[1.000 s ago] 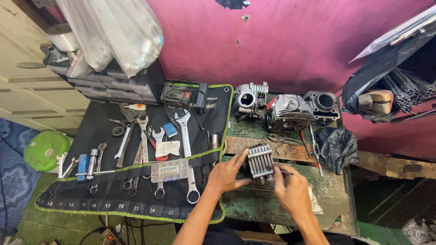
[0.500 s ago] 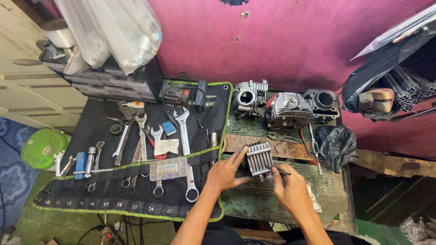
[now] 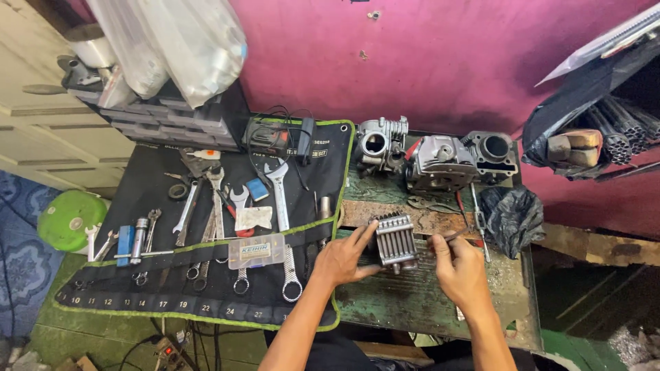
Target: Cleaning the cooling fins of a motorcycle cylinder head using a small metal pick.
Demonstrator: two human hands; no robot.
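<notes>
A small finned metal engine cylinder point(image 3: 396, 239) stands on the worn green workbench point(image 3: 405, 302). My left hand point(image 3: 344, 257) steadies it from the left, fingers spread against its fins. My right hand point(image 3: 459, 269) is just right of it, pinching a thin metal tool point(image 3: 455, 236) whose tip points at the cylinder's side.
A black tool roll point(image 3: 206, 288) with several wrenches and a small clear parts box point(image 3: 256, 250) covers the bench's left. Engine parts point(image 3: 440, 159) sit at the back against the pink wall, with a black bag point(image 3: 512, 216) to the right. Grey drawers point(image 3: 165, 120) stand back left.
The view has shifted slightly. Both hands stay at the cylinder; my right hand has edged a little closer to its side.
</notes>
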